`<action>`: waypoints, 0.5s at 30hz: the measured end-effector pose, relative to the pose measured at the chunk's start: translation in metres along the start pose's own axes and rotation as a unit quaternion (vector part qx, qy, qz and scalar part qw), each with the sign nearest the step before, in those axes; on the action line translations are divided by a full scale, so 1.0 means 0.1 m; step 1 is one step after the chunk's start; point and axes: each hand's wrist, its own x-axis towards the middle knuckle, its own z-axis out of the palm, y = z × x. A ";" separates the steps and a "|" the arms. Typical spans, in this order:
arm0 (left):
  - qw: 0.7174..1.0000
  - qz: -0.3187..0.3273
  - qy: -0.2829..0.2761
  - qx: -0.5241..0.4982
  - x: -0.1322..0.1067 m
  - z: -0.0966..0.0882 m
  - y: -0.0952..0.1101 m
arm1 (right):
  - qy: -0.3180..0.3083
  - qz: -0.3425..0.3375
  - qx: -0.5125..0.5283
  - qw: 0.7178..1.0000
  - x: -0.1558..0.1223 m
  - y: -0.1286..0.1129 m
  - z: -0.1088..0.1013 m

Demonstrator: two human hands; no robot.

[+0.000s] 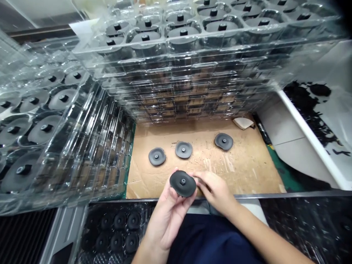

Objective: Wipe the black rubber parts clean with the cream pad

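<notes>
My left hand (172, 214) holds a black oval rubber disc (189, 183) with a short stub at its centre. The disc faces up, gripped round its rim between thumb and fingers. At its right edge is my right hand (216, 189), thumb and forefinger pinched together close to the rim. Whether a small piece sits between those fingertips is hidden. Beyond my hands, similar dark discs lie stub up on the cardboard sheet (200, 167): a left disc (161, 161), a middle disc (187, 154) and a right disc (220, 137).
A tall stack of clear plastic trays (176, 66) filled with discs stands behind the cardboard, and another tray stack (101, 135) at left. Lower left, a tray of discs (110, 227) sits near my lap. A white bin (308, 135) at right contains black scraps (305, 101).
</notes>
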 end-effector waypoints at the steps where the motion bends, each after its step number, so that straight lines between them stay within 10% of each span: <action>1: 1.000 0.002 0.004 0.003 0.01 0.02 0.00 | -0.002 -0.002 0.006 1.000 0.02 -0.04 -0.06; 8: 0.999 -0.004 0.013 0.049 0.08 0.16 -0.11 | 0.056 -0.031 0.062 0.996 0.11 -0.69 -0.59; 13: 0.993 -0.031 0.029 0.107 0.07 0.27 -0.16 | -0.086 -0.024 0.107 0.990 0.13 -0.93 -0.66; 15: 0.992 -0.024 0.022 0.120 0.07 0.31 -0.15 | -0.046 -0.044 0.091 0.994 0.17 -0.93 -0.64</action>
